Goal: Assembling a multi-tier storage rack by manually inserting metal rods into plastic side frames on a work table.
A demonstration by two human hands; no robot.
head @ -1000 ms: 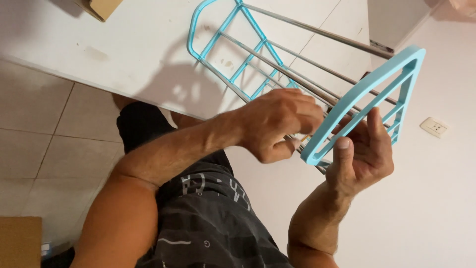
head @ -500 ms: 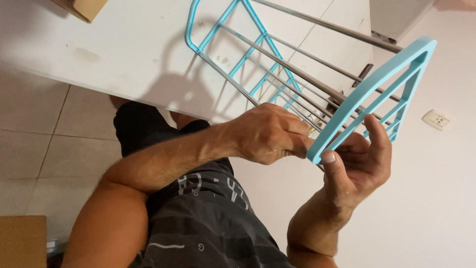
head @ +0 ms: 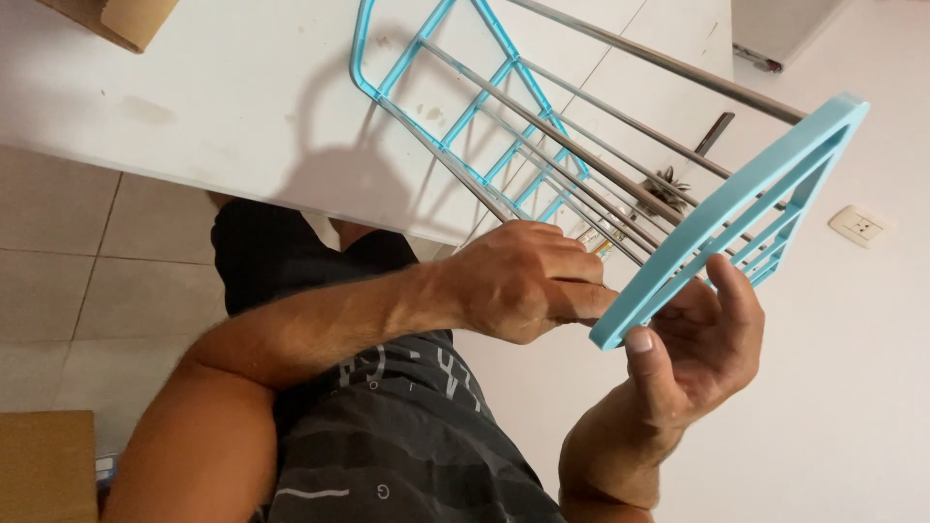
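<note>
— Rack?
— Light-blue rack with 2 blue end frames and thin metal rods between them, tilted. Far frame over the white table, near its front edge; near frame out past that edge, in the air above the lap.

— Left hand?
— Left hand curled around the rod ends just beside the near frame, fingers closed, thumb tip against the frame's lower corner. Clenched on the rods, though exactly which rod cannot be told.

— Right hand?
— Right hand palm up under the near frame, thumb pressed on the lower corner, fingers hooked up behind the bars. Grasping the frame, loosely.

— Around?
— Brown cardboard box at the table's far left corner. Another piece of cardboard on the tiled floor. White wall socket on the right. Dark patterned shorts below.
</note>
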